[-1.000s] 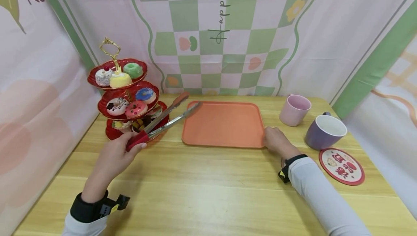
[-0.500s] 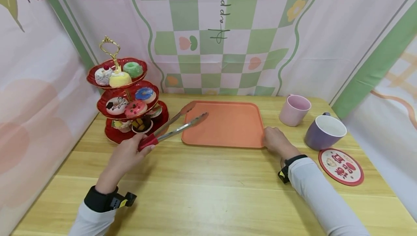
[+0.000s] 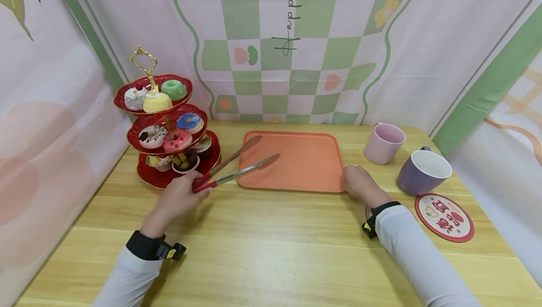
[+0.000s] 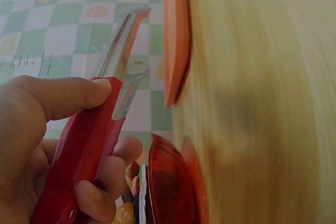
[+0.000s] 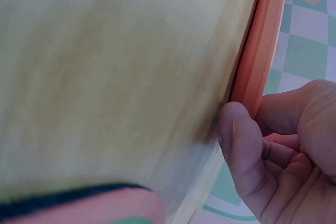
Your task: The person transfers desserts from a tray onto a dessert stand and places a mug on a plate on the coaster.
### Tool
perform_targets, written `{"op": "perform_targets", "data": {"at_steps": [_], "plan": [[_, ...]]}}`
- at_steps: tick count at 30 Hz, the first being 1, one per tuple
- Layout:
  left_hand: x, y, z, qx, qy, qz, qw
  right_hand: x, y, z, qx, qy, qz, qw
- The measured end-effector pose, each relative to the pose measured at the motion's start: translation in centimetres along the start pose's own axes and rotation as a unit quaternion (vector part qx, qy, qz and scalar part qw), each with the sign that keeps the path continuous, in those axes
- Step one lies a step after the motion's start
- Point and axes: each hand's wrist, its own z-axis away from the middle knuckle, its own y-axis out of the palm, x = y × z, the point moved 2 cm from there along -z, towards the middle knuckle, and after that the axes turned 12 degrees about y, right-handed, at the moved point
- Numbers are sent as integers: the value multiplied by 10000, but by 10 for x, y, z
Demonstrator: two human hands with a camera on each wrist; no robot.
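My left hand (image 3: pixel 179 196) grips the red handles of a pair of metal tongs (image 3: pixel 241 172). The tongs' arms are spread, and their tips overlap the left part of an orange tray (image 3: pixel 298 168) in the head view. Nothing sits between the tips. In the left wrist view, thumb and fingers wrap round the red handle (image 4: pixel 86 140). At the tray's front right corner, my right hand (image 3: pixel 360 185) holds the edge. The right wrist view shows its thumb and finger pinching the tray rim (image 5: pixel 257 51).
A three-tier red stand (image 3: pixel 148 176) with several small cakes and donuts (image 3: pixel 178 141) stands left of the tray. To the right are a pink mug (image 3: pixel 381 149), a purple mug (image 3: pixel 417 175) and a round coaster (image 3: pixel 444 217). Printed cloth (image 3: pixel 277 81) hangs behind the table.
My left hand has moved right and slightly toward me, carrying the tongs away from the stand until their tips overlap the tray. The right hand and the tray have stayed put.
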Motion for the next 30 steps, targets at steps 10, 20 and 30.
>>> {"op": "perform_targets", "data": {"at_steps": [10,20,30], "plan": [[-4,8,-14,60,-157,370,9992,-1,0,0,-92,-96,7,9999],[-2,21,-26,130,-55,595,9981,0,-1,2,-53,-93,-94,9999],[-7,34,-44,277,216,526,9980,0,-2,3,21,11,-157,9999]]}}
